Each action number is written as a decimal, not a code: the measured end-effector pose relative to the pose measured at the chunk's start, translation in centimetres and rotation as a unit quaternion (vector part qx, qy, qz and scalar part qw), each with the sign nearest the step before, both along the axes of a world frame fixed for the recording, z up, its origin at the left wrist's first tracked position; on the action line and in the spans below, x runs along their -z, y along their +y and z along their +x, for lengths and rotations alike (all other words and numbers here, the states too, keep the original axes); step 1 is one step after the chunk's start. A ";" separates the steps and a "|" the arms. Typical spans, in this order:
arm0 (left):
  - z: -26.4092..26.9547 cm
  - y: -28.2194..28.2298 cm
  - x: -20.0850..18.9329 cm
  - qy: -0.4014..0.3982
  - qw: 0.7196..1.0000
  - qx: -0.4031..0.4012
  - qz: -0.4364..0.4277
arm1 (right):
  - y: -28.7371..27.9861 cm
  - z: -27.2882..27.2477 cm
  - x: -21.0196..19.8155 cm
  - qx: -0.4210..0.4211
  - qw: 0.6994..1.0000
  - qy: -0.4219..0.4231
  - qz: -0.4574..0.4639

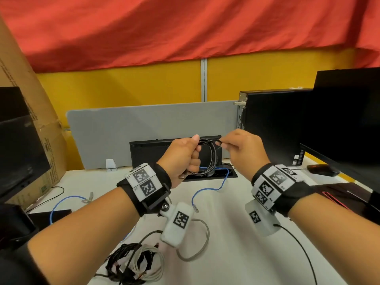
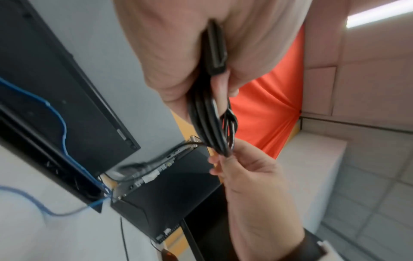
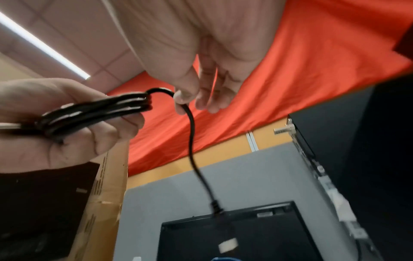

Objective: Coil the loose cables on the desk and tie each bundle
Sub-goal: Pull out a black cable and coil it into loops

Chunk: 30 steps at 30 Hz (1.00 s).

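Note:
A black cable coil (image 1: 211, 159) hangs from my left hand (image 1: 185, 157), which grips its loops in a fist above the desk; the same coil (image 2: 212, 121) runs through that fist in the left wrist view. My right hand (image 1: 240, 151) pinches the cable's loose end (image 3: 190, 123) between thumb and forefinger right beside the coil (image 3: 93, 114). The free tail hangs down with its plug (image 3: 216, 208) at the bottom. A blue cable (image 1: 207, 190) and a grey cable (image 1: 197, 249) lie loose on the white desk (image 1: 236, 254). A bundle of black and white cables (image 1: 133, 264) lies near the front.
A black monitor (image 1: 347, 120) and a computer case (image 1: 273, 124) stand at the right, with a mouse (image 1: 322, 169) before them. A cardboard box (image 1: 26, 112) leans at the left. A grey divider panel (image 1: 144, 130) and an open cable tray (image 1: 174, 151) sit behind my hands.

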<state>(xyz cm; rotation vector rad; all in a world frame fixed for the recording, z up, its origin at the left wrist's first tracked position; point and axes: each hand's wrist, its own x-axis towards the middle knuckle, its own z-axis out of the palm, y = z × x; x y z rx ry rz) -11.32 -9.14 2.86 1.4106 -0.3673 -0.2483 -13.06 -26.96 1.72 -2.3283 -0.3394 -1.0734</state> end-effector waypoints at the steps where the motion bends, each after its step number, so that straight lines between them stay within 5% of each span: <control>1: -0.2 -0.3 -0.1 0.011 1.000 0.003 -0.023 | 0.4 -0.2 0.2 -0.018 0.998 0.012 0.059; 5: -0.6 -1.3 -0.2 0.027 0.996 -0.023 -0.088 | 2.3 -1.0 0.6 -0.132 0.931 0.106 0.324; 12: -0.7 -2.0 0.0 -0.009 0.992 -0.087 -0.085 | 4.1 -2.9 -0.5 -0.247 0.729 0.219 0.600; 13: -0.6 -2.1 0.0 -0.026 0.993 -0.094 -0.073 | 4.3 -3.0 -0.6 -0.245 0.721 0.218 0.610; 16: -0.5 -2.1 0.4 -0.060 0.993 -0.102 -0.027 | 4.7 -3.1 -0.5 -0.176 0.792 0.215 0.544; 18: -0.1 -2.0 0.6 -0.081 0.990 -0.114 0.033 | 4.7 -3.2 -0.3 -0.157 0.806 0.214 0.529; 25: 0.6 -1.2 1.0 -0.090 0.987 -0.075 0.110 | 4.7 -3.3 -0.2 -0.201 0.737 0.218 0.608; 30: 0.2 -1.1 0.8 -0.054 0.996 -0.029 0.064 | 5.0 -3.2 -0.8 -0.285 0.631 0.246 0.679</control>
